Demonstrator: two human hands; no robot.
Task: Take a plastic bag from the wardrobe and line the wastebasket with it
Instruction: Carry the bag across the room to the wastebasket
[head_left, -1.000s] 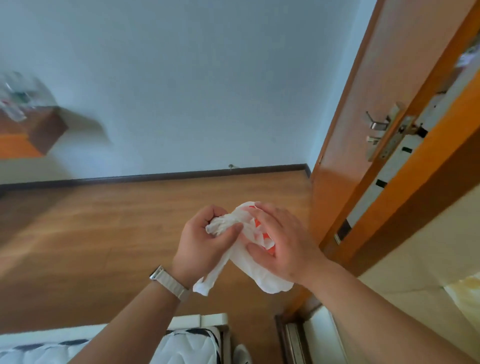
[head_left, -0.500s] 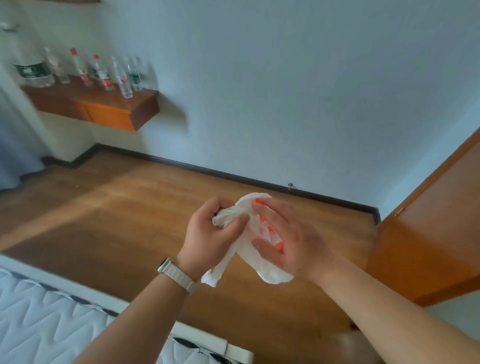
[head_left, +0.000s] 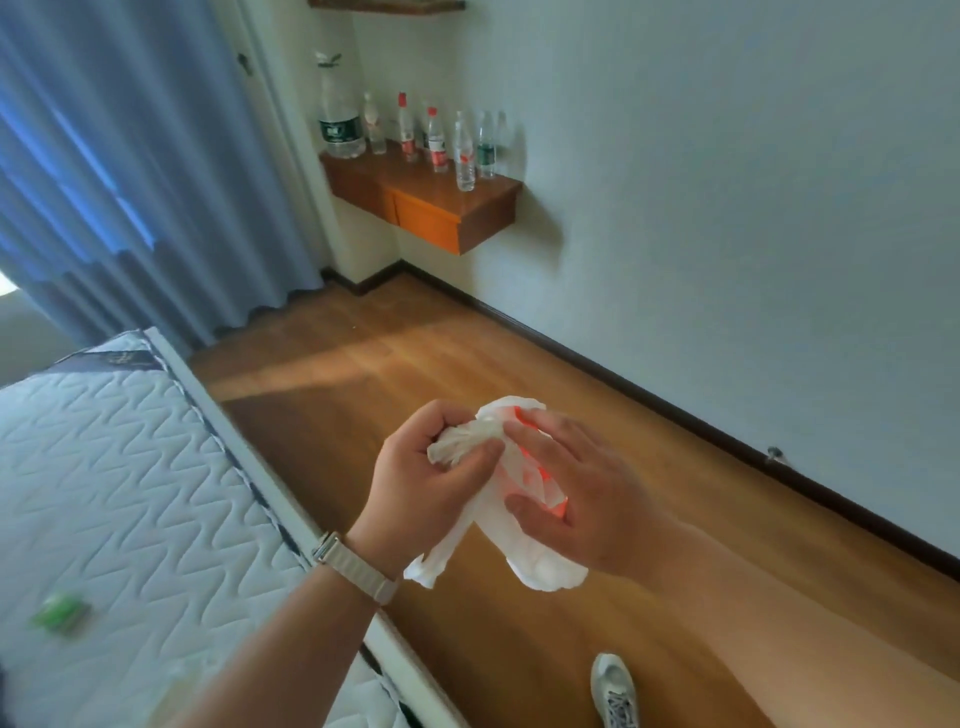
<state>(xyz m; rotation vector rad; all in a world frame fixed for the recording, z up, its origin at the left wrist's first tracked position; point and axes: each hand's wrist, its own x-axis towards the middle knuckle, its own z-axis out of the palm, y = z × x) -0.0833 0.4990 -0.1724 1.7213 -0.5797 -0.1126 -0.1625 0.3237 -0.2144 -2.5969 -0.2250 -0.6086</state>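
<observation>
Now our left hand (head_left: 423, 480) grips the bunched plastic bag (head_left: 543, 569) w/ curled fingers; right hand (head_left: 587, 493) pinches it btw thumb & fingers.

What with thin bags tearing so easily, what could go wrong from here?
1. The plastic bag is a tight wad: the left hand grips its bunched end and the right hand pinches the rest. Tugging hard could tear the thin film.
2. Both hands are busy and the camera looks down at them, while the shoe is close to the mattress edge, so a stumble is possible.
</observation>
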